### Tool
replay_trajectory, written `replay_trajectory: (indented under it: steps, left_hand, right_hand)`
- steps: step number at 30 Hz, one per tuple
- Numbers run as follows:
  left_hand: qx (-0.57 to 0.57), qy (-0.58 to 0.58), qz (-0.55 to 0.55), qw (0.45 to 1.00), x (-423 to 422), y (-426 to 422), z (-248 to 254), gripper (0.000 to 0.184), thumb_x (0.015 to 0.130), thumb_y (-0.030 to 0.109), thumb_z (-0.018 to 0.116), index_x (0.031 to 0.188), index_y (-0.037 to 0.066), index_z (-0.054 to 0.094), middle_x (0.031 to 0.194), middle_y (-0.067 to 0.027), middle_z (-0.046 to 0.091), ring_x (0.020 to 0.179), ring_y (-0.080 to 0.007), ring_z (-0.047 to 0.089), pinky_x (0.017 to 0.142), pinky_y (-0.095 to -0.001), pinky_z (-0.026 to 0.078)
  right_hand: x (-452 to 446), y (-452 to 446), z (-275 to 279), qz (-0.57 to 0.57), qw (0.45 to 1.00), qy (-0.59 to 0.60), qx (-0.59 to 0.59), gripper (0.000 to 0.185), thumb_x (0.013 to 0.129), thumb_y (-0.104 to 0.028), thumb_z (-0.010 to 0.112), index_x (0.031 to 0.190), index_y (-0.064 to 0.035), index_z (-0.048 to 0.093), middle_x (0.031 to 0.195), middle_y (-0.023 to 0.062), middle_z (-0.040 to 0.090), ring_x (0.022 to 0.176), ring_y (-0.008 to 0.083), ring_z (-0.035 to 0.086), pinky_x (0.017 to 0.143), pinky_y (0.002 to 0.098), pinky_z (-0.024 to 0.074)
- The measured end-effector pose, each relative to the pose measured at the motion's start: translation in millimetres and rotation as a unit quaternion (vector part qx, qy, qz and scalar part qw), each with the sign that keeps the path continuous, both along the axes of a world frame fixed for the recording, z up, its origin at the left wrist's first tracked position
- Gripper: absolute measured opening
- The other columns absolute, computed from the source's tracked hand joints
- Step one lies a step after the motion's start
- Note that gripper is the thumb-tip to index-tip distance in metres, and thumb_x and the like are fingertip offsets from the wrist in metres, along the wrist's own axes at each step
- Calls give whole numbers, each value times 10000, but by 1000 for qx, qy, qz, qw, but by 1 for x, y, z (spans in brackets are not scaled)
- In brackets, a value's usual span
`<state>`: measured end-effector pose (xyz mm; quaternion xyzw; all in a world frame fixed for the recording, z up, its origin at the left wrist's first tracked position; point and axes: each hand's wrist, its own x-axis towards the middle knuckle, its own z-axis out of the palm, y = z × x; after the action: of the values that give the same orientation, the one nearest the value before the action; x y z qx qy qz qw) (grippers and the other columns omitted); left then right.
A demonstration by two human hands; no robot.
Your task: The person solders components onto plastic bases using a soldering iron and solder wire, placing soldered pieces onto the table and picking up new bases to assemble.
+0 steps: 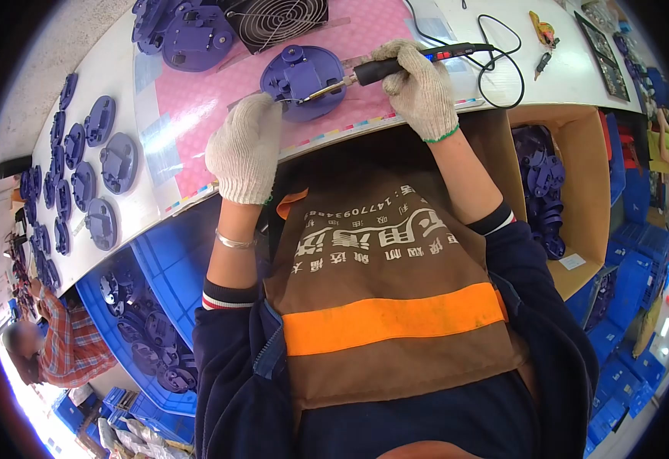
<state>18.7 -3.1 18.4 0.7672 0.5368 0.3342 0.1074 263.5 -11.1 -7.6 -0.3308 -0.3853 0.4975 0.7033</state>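
Observation:
My right hand [420, 86], in a white knit glove, is closed around a black soldering iron [378, 70] whose metal tip points left over a purple round part [302, 76]. That part lies on the pink patterned mat [189, 115] near the table's front edge. At the part's left side is my left hand [247, 145], also gloved, with its fingers pinched together. A thin wire [292, 100] runs from these fingers to the iron's tip. The iron's cable leaves the handle toward the right.
A black fan with a wire guard [277, 21] and more purple parts [197, 40] are behind. Rows of purple parts [101, 222] stand left. A cardboard box [583, 191] and a blue bin [158, 260] flank me. A person in a plaid shirt [78, 344] is at far left.

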Motion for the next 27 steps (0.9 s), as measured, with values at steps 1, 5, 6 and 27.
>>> replay_trajectory:
  steps: [1, 5, 6, 27]
  left_hand:
    - [-1, 1, 0, 1000, 0, 0, 0, 192, 810, 242, 650, 923, 91, 686, 941, -83, 687, 822, -276, 660, 723, -347, 513]
    - [18, 2, -15, 1000, -1, 3, -3, 202, 831, 188, 672, 977, 49, 678, 814, -93, 674, 709, -152, 641, 687, -273, 491]
    - [17, 2, -17, 1000, -1, 3, -4, 202, 831, 187, 672, 975, 46, 677, 817, -94, 676, 713, -152, 643, 690, -272, 492]
    - [-3, -17, -30, 999, 0, 6, -6, 200, 820, 185, 689, 962, 44, 680, 790, -81, 675, 679, -122, 623, 671, -266, 489]
  right_hand:
    - [-1, -1, 2, -5, 1000, -3, -5, 199, 877, -148, 602, 964, 30, 621, 899, 145, 659, 758, 175, 626, 554, 235, 480]
    - [0, 1, 1, -1, 1000, 14, -3, 198, 872, -142, 609, 964, 32, 627, 901, 147, 661, 750, 181, 630, 552, 239, 488]
    - [0, 1, 1, 2, 1000, 19, -3, 197, 871, -141, 611, 964, 32, 629, 901, 147, 661, 749, 183, 632, 551, 240, 491]
    - [-1, 2, 0, -3, 999, 32, -18, 182, 878, -134, 612, 973, 20, 631, 913, 133, 657, 801, 190, 640, 544, 237, 500]
